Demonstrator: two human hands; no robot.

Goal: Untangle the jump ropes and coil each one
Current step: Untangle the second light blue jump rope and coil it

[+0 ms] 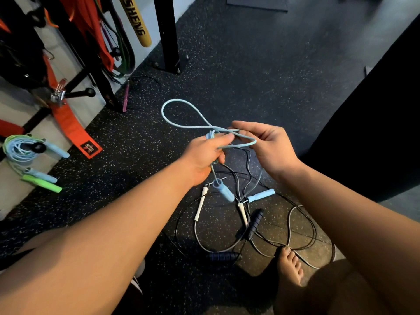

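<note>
**Pale blue rope mid-coil, and the floor pile looks ready to snag it**

The left hand (204, 155) has its fingers curled round a small bunch of the light blue rope (178, 100), with the thumb pressed along the strand on top. The right hand (270, 146) pinches the next bend between thumb and fingertips (246, 134). One big loop sticks out past both hands, up in the air.

Under the left fist a blue handle (223, 192) dangles. The other blue handle (261, 194) lies on the rubber floor (227, 76), in among the white handles (201, 205), the dark handles (255, 221) and their thin cables (196, 230).

My worry is that the blue strand drops straight into that nest. Pulling in more slack could drag the thin cables up with it, or cinch a knot tight. The bunch in the left hand also looks small and loose, so one hard tug might spill it.

A bare foot (291, 262) has its toes right at the cables too, and could pin them. The coiled ropes (16, 146) hang well off to the left.
</note>
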